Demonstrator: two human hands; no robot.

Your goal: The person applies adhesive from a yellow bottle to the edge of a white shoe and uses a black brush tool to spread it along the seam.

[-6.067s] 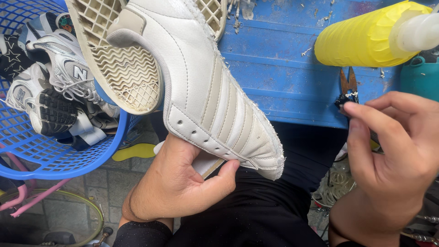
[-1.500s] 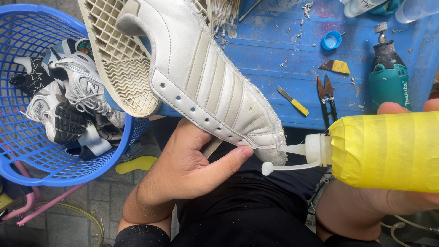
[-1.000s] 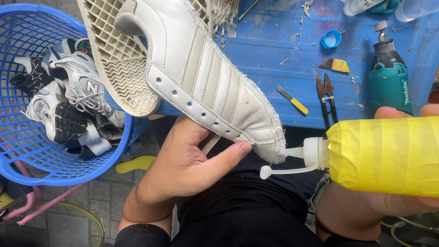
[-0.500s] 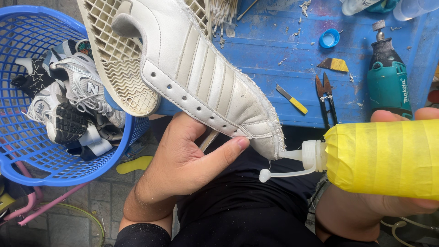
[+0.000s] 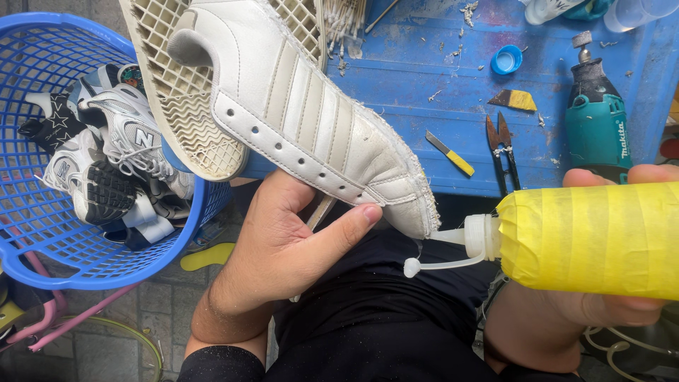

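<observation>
- A person's left hand [image 5: 283, 247] cups a white sneaker [image 5: 304, 120] from beneath, thumb pressed along its side near the toe, holding it tilted over the near edge of a blue counter [image 5: 417, 92].
- The right hand [image 5: 594, 311] is wrapped around a yellow-taped glue bottle [image 5: 587, 237]; its white nozzle [image 5: 453, 237] meets the frayed toe edge of the sneaker, with the cap dangling on a tether just below.
- The sneaker's partly separated sole [image 5: 184, 85], grid side up, spreads away behind the heel and overlaps the rim of a blue plastic basket [image 5: 42, 240] holding more shoes at the left.
- On the counter beyond the toe lie a yellow-handled knife [image 5: 450, 153], small snips [image 5: 499, 152], a blue bottle cap [image 5: 506, 60] and a teal rotary tool [image 5: 595, 120], all well apart from the sneaker.
- Open space lies between the hands, over the person's dark-clothed lap.
</observation>
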